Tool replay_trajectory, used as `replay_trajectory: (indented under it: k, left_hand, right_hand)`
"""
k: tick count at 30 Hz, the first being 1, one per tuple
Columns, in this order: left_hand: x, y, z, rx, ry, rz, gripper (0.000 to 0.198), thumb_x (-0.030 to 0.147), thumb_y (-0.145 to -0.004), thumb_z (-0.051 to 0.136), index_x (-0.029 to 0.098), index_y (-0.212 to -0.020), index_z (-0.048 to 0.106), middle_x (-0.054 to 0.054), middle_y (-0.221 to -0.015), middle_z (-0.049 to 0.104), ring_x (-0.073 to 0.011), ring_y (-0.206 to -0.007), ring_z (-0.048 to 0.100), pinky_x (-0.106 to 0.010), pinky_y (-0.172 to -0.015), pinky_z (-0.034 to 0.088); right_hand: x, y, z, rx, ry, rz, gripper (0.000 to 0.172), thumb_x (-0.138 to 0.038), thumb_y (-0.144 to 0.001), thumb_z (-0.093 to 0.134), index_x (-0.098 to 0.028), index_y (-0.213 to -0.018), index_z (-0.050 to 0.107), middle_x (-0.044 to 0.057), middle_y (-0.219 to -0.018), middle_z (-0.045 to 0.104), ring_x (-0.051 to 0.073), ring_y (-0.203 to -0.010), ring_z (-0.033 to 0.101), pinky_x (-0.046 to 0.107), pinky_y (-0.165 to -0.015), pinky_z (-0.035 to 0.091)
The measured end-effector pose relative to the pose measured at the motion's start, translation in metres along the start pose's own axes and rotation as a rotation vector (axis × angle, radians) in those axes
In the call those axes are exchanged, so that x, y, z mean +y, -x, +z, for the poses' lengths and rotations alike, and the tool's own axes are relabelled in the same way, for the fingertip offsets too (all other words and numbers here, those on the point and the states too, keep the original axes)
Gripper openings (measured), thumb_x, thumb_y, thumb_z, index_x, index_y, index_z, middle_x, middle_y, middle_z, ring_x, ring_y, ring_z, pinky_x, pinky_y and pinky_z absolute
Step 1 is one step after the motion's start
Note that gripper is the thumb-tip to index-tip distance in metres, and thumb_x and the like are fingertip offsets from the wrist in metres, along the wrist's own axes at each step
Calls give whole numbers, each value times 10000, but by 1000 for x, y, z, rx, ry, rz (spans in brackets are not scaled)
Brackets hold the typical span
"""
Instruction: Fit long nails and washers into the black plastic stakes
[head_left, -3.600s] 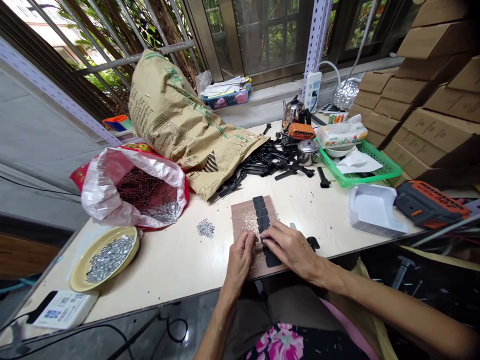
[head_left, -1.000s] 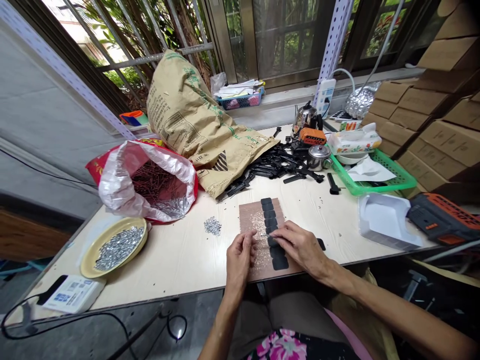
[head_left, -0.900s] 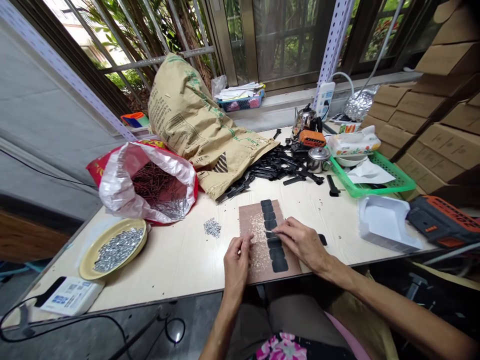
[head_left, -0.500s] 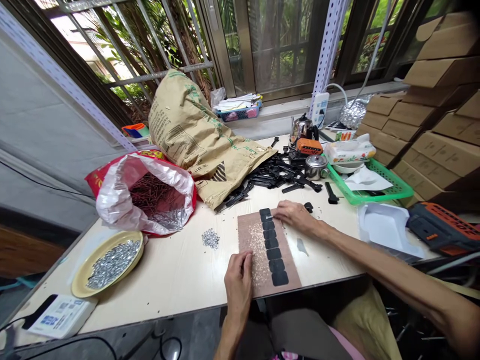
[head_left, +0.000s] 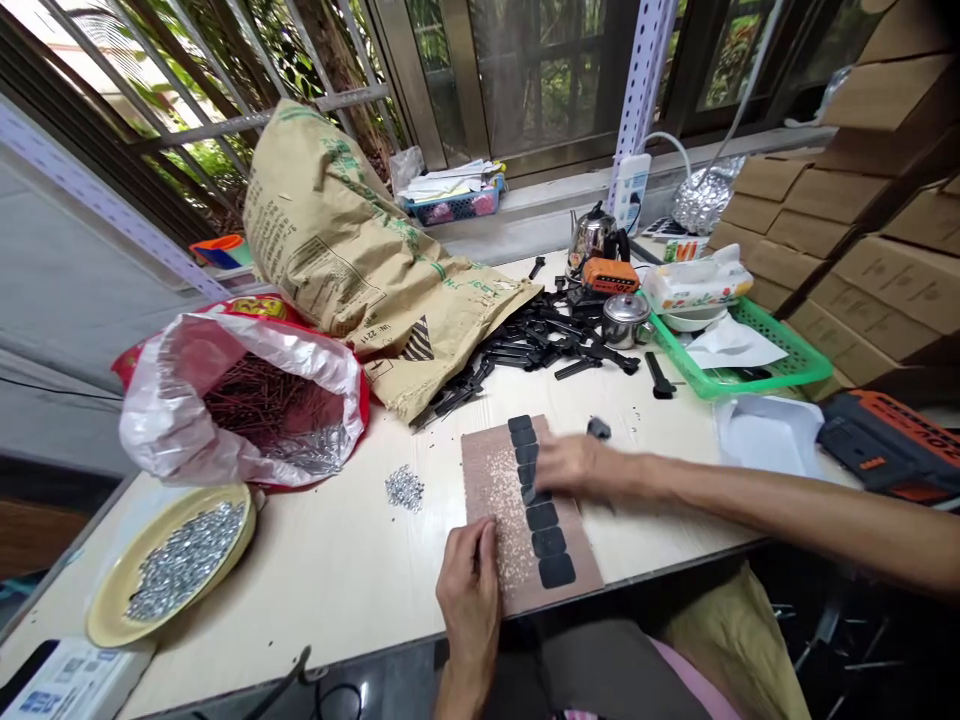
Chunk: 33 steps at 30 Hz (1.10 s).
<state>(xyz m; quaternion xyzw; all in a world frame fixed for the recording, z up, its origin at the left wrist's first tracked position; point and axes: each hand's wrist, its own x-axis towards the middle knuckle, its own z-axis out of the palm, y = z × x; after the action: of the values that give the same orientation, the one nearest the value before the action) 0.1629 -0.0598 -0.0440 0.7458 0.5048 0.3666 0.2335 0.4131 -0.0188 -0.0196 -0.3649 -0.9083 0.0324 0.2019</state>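
A brown board (head_left: 480, 480) lies at the table's front edge, with pale specks on it and a column of black rounded pieces (head_left: 548, 542). My left hand (head_left: 469, 575) rests at the board's lower left edge, thumb and fingers closed together; whatever is between them is too small to make out. Over the middle of the column is my right hand (head_left: 574, 467), smeared by motion, covering part of some black pieces. Left of the board sits a small heap of silvery bits (head_left: 404, 489). A small dark part (head_left: 598, 429) lies beyond my right hand.
A yellow dish (head_left: 105, 615) of silvery pieces and an open red-white bag (head_left: 169, 400) stand left. Behind are a brown paper sack (head_left: 352, 260) and black plastic parts (head_left: 525, 345). A metal cup (head_left: 625, 318), green basket (head_left: 802, 370) and white tray (head_left: 769, 435) are right.
My right hand has moved down the column from its top to its middle. My left hand stays at the board's edge. The view has shifted slightly.
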Motion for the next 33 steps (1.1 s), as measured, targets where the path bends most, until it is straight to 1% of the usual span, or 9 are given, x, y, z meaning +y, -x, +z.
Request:
replay_trajectory:
  k: [2,3,7,11,16,21,25,29,33]
  left_hand:
    - [1,0,0,-1,-4,2,173,235,-889,487,188,-965,635,-35,-898,637,-146,-869,602,-249,-798,461]
    - [1,0,0,0,-5,1,169,232,-887,490,188,-964,635,-34,-898,637,-145,-869,602,-247,-799,460]
    - [3,-1,0,-4,-10,0,164,224,-886,490,188,-956,634,-33,-889,637,-145,-861,603,-248,-795,460]
    - [4,-1,0,-1,-16,0,165,225,-885,488,191,-954,634,-36,-892,639,-152,-857,606,-256,-791,463]
    - [3,0,0,3,-28,8,166,224,-886,487,183,-947,635,-44,-884,637,-157,-847,606,-258,-778,464]
    - [2,-1,1,11,-28,38,165,225,-889,482,180,-944,631,-45,-872,634,-155,-836,603,-261,-767,467]
    - [1,0,1,24,-25,53,167,233,-890,478,181,-926,632,-43,-850,632,-158,-815,606,-263,-746,474]
    - [1,1,0,41,-22,58,171,240,-888,479,178,-921,635,-45,-848,633,-161,-811,608,-263,-742,477]
    - [2,2,-1,44,-3,51,179,236,-894,465,177,-923,631,-50,-849,630,-160,-810,612,-256,-732,483]
  right_hand:
    - [6,-1,-1,89,-28,185,305,-241,-960,389,-178,-870,674,39,-786,621,149,-760,502,256,-605,441]
    - [9,0,0,98,-62,208,318,-250,-962,382,-172,-872,677,41,-775,619,150,-751,500,257,-595,443]
    - [18,5,7,13,-186,62,298,-270,-966,380,-200,-954,670,16,-808,618,136,-776,502,258,-642,460]
    - [22,8,4,103,-123,273,316,-319,-953,406,-159,-877,667,38,-775,602,153,-772,486,265,-620,441]
    - [-3,16,2,-11,-155,72,286,-248,-964,385,-160,-891,648,46,-805,577,155,-816,462,268,-688,432]
    - [-16,20,14,109,-130,238,257,-242,-958,389,-139,-931,623,70,-856,565,171,-861,460,286,-737,447]
    - [-17,10,17,94,-100,303,231,-242,-951,403,-142,-912,608,77,-879,568,185,-883,465,307,-760,451]
    - [-31,29,-19,-32,-160,342,267,-265,-960,372,-158,-841,586,62,-819,562,177,-812,487,302,-728,451]
    - [-54,108,-87,-338,-228,369,247,-318,-942,411,-214,-805,587,45,-766,575,149,-679,527,258,-618,457]
